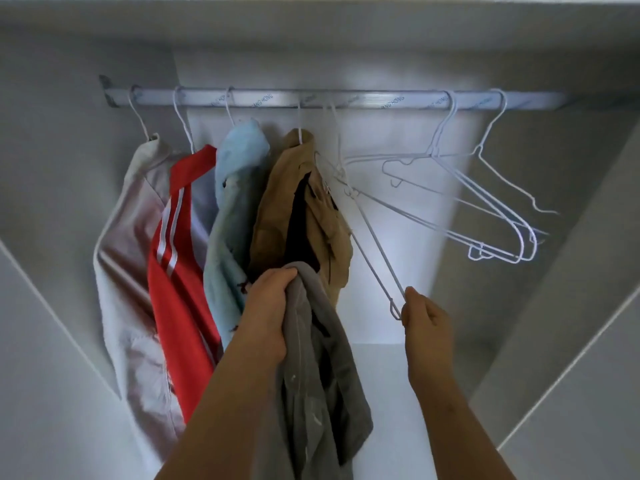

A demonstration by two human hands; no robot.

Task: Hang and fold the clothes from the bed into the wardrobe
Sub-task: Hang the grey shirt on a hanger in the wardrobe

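Fingers of the left hand [268,306] are curled round a bunched grey garment [318,393], which hangs down from the grip along the forearm, not yet on any hanger. The right hand [424,318] pinches the lower corner of a white wire hanger [374,251] between thumb and fingertips; the hanger slants up from there, and its hook looks to be over the wardrobe rail [346,100], though it is thin and blurred at the top.

Just left of that hanger, four garments already hang from the rail: a tan garment [277,209] touching the grey one, then a light blue garment [232,188], a red garment with white stripes [176,265] and a pale garment [128,254] by the left end. Further right, several empty wire hangers [485,209] hang apart from the clothes.

So the hanging looks well under way, with four pieces up and the grey one in hand, waiting for the hanger to be freed and threaded in. No folded clothes show here, and the bed is out of view, so what remains there cannot be judged
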